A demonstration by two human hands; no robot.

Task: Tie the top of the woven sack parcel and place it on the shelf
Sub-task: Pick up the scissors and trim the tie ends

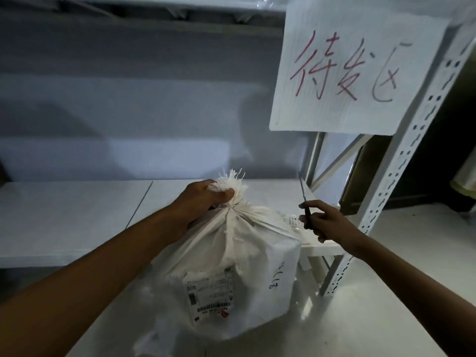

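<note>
A white woven sack parcel (231,256) hangs in front of the white shelf board (77,215), with a shipping label (210,292) on its front. Its top is gathered into a frayed tuft (231,181). My left hand (203,197) is closed around the gathered neck just under the tuft. To the right, my right hand (324,222) pinches a thin dark strip (305,199) that points upward, close to the sack's upper right corner. Whether a tie runs around the neck is hard to tell.
A perforated white metal upright (401,155) of the rack stands at the right. A paper sign (355,65) with red handwriting hangs on it. A dark opening lies behind the upright, and a pale floor (373,318) spreads below.
</note>
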